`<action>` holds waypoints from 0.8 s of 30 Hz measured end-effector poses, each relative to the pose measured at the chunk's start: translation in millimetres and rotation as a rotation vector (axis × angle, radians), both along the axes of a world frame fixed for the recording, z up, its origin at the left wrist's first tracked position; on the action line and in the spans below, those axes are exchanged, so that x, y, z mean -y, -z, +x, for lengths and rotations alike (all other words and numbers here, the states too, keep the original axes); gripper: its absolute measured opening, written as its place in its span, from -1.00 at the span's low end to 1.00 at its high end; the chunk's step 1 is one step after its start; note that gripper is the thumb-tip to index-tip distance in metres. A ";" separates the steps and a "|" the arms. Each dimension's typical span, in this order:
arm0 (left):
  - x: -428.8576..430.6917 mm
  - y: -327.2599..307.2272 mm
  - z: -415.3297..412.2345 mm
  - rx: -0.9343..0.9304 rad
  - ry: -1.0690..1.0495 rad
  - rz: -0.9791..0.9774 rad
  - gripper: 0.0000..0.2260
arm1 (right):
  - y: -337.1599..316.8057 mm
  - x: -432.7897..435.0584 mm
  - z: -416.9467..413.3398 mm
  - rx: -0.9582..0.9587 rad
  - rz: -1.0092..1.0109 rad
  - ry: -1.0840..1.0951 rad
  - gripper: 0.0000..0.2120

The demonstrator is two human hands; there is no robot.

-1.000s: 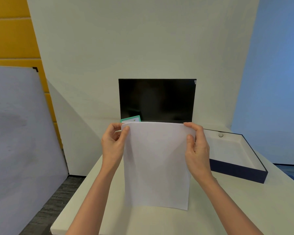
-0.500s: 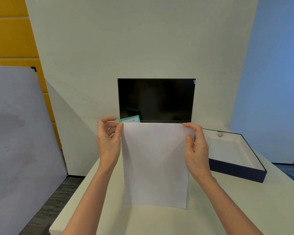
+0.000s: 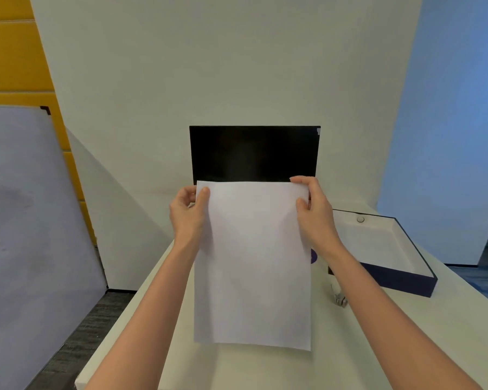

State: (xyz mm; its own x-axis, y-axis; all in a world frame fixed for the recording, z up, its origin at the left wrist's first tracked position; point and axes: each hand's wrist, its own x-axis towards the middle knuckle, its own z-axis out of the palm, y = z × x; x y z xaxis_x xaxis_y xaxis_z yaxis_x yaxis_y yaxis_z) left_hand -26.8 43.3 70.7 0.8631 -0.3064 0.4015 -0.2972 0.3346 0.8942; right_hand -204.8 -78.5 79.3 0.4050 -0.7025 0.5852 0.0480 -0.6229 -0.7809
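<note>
Sheet (image 3: 252,263) hung upright over table (image 3: 378,347), in front of screen (image 3: 254,153). Left hand (image 3: 188,218) pinched its top left corner, right hand (image 3: 314,215) its top right. Sheet flat and unfolded; whether its lower edge touched the table, unclear. Judged early: setting down or folding not yet done.

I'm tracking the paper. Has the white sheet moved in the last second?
Yes, upward. The white sheet has risen; its top edge now covers more of the black screen than before.
</note>
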 end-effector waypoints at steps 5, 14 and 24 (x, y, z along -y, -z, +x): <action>41.6 47.5 24.7 -0.154 -0.063 0.303 -0.84 | 31.7 39.5 23.2 -0.287 0.239 -0.003 -0.54; 81.8 155.8 31.5 -0.098 -0.122 0.724 -0.87 | 151.6 85.6 55.3 -0.525 0.463 0.130 -0.51; 99.0 206.0 27.5 0.022 -0.250 0.781 -0.85 | 223.7 86.8 81.0 -0.648 0.097 0.460 -0.39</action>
State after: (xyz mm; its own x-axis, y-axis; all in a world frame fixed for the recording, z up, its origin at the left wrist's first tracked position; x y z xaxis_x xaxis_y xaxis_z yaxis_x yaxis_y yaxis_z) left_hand 0.7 -55.7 -135.3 0.9373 -0.3045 0.1696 -0.3007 -0.4604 0.8352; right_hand -123.7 -165.2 -144.3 0.3007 -0.9173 0.2609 -0.6789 -0.3980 -0.6170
